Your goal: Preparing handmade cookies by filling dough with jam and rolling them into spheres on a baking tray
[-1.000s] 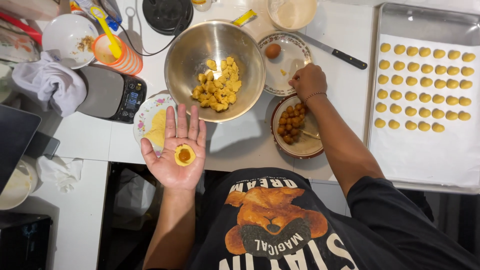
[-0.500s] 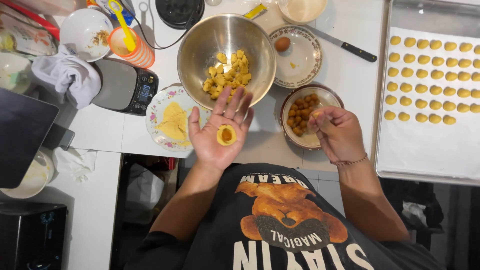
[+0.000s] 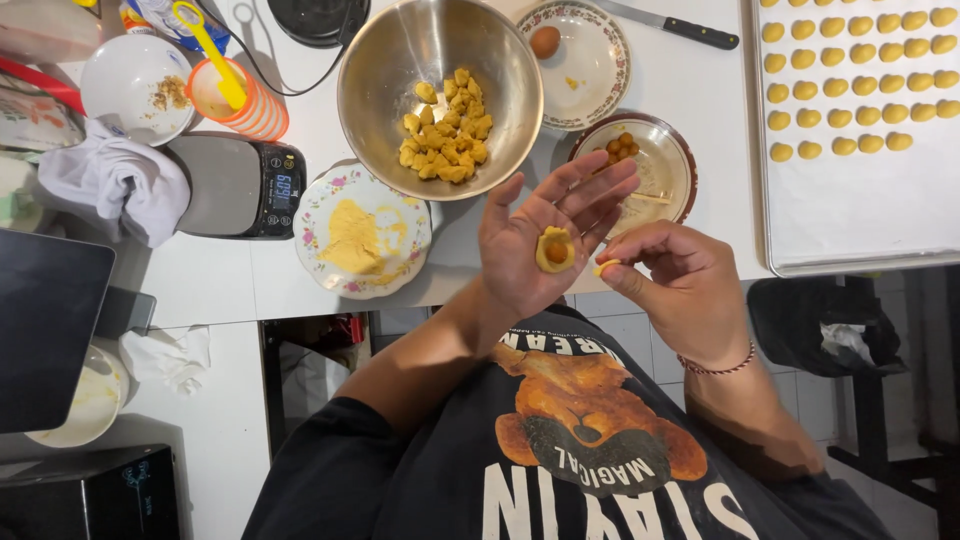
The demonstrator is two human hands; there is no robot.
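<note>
Head view: left hand (image 3: 545, 245) lies open, cupping a filled dough disc (image 3: 555, 250); right hand (image 3: 680, 290) fingers pinch a crumb; tray (image 3: 860, 215) part-filled, bowl (image 3: 375, 60) pieces remain.

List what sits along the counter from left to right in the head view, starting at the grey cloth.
Grey cloth → kitchen scale → floral plate with yellow dough → steel bowl of dough pieces → small brown-rimmed bowl → baking tray of dough balls.
</note>
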